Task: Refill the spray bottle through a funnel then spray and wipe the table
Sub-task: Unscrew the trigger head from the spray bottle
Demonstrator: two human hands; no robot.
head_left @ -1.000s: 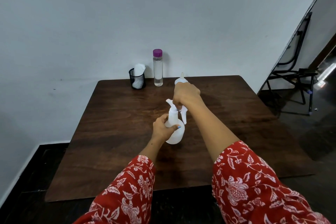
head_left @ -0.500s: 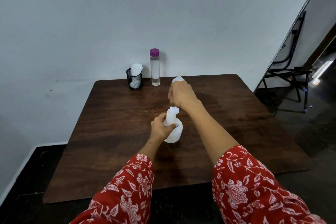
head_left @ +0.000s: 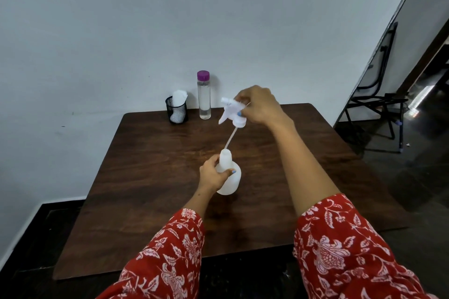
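Near the worktop's (head_left: 145,177) middle, the left hand (head_left: 211,175) gripped the spray bottle (head_left: 229,177), which stood upright with its neck open. The right hand (head_left: 257,104) pinched the sprayer head (head_left: 233,110) above, dip tube just clear. Judged step: opening for refill; next, set the head down and place a funnel, unseen here.
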